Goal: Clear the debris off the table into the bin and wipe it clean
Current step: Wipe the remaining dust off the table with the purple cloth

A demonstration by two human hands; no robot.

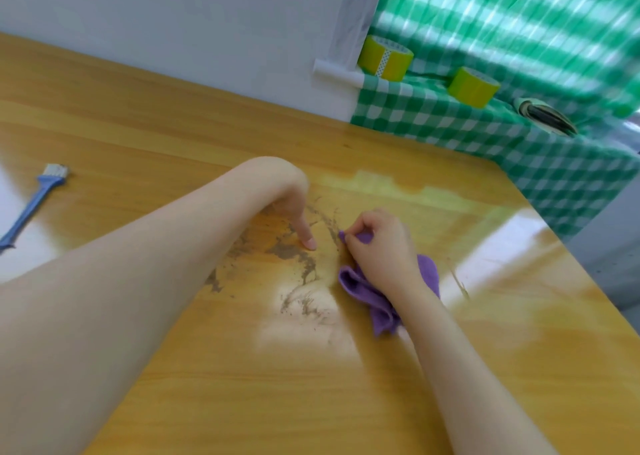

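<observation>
While pinching crumpled purple cloth (pixel 356 284) in right hand (pixel 381 246), seemingly mid-wipe; next, drag it over brown gritty smear (pixel 294 255) just left of grip, touched by straight-fingered left hand (pixel 287 205).

Left hand (pixel 289 200) droops from a bent wrist, finger extended; right hand (pixel 381 243) fingers pinched.

I log: debris (pixel 294 257) mid-table (pixel 173 115) | my left hand (pixel 291 205) fingertip on it | cloth (pixel 356 284) at its 3 o'clock, under my right hand (pixel 381 243) | brush (pixel 31 205) at 9 o'clock | tape roll (pixel 384 57), second tape roll (pixel 472 85), third tape roll (pixel 545 116) at 1 o'clock on ledge (pixel 433 118) behind table.
</observation>
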